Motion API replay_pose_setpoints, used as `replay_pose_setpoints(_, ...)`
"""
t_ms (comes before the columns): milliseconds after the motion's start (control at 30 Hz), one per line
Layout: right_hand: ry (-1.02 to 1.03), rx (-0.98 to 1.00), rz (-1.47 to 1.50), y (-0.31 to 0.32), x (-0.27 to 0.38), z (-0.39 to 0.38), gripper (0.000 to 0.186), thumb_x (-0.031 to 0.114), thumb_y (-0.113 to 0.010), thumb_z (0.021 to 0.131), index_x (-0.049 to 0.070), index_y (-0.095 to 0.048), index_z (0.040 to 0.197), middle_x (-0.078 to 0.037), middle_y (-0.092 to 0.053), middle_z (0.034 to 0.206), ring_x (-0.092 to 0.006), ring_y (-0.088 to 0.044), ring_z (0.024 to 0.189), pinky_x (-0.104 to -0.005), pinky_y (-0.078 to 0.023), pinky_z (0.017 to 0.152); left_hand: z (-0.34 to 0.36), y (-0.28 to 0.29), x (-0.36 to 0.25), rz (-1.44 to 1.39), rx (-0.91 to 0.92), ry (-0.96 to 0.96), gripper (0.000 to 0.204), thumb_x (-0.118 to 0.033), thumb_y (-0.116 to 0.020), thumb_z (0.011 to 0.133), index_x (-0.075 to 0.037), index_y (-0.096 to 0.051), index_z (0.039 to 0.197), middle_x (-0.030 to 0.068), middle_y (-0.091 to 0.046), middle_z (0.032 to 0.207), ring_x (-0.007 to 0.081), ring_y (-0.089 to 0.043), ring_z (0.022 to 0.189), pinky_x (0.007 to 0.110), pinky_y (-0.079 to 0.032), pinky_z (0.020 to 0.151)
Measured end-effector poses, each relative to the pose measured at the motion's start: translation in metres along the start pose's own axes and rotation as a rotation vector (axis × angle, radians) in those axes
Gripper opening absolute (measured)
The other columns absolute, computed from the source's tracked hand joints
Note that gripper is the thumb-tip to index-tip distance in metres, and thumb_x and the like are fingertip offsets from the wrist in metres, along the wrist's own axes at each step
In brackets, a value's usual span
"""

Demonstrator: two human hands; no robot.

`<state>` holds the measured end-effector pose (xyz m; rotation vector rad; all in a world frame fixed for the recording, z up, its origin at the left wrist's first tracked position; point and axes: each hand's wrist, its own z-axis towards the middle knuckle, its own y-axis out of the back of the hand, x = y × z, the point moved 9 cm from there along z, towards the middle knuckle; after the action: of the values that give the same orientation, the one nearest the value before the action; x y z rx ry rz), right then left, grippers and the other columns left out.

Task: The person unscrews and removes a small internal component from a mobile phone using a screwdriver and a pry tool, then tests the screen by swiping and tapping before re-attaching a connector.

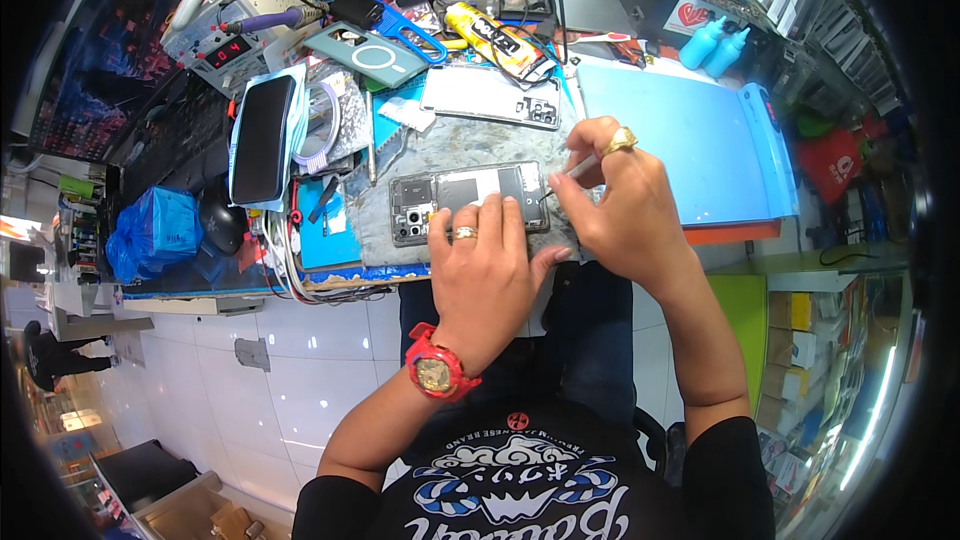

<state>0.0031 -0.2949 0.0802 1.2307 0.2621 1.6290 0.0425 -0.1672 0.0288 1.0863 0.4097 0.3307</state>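
Observation:
An opened smartphone (420, 190), its inner parts exposed, lies flat on a grey work mat (450, 146). Across the phone's near edge my left hand (485, 255) rests with fingers stretched out flat, the thumb spread to the right. My right hand (630, 205) is closed in a pinch on a slim silver tool (580, 169). The tool's thin dark tip reaches the phone's right end; its exact kind cannot be made out. Just behind the phone lies a detached pale back cover (490, 96) with camera holes.
A dark-screened phone (264, 140) lies on the left, near cables. Behind are a green-grey phone case (366, 55), a yellow can (495, 42) and a station with a red display (228, 52). At right sit a light-blue panel (680, 140) and blue bottles (703, 43).

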Motion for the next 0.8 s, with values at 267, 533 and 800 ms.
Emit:
replay_pose_setpoints(267,-0.076,0.109,0.131,0.0,-0.004,-0.004,0.031,-0.005,-0.075,0.088,-0.002,-0.057,0.113,-0.015,-0.071,0.096,-0.027,-0.076,0.086,-0.0346,-0.061,0.07,0.021,0.004,0.011,-0.171,-0.015,-0.03,0.028,-0.024,-0.08,0.086,-0.005,-0.071,0.104,0.0107,-0.065,0.103,0.032,-0.061,0.101,0.049,-0.039,0.1)
replay_pose_setpoints(533,-0.069,0.01,0.263,0.014,0.003,-0.003,0.034,-0.007,-0.073,0.087,-0.003,-0.056,0.115,-0.017,-0.07,0.093,-0.0302,-0.075,0.084,-0.0377,-0.061,0.073,0.035,0.005,0.01,-0.221,-0.049,-0.081,0.019,-0.019,-0.078,0.087,-0.007,-0.072,0.1,0.0098,-0.066,0.096,0.0311,-0.062,0.098,0.049,-0.04,0.099)
replay_pose_setpoints(800,-0.094,-0.125,0.312,0.02,-0.005,0.001,0.035,-0.005,-0.075,0.089,-0.002,-0.054,0.116,-0.015,-0.071,0.094,-0.0226,-0.075,0.085,-0.0327,-0.061,0.072,0.058,0.002,0.033,-0.131,-0.127,-0.084,0.011,-0.019,-0.075,0.091,-0.009,-0.076,0.093,0.0079,-0.066,0.085,0.0296,-0.064,0.087,0.048,-0.042,0.097)
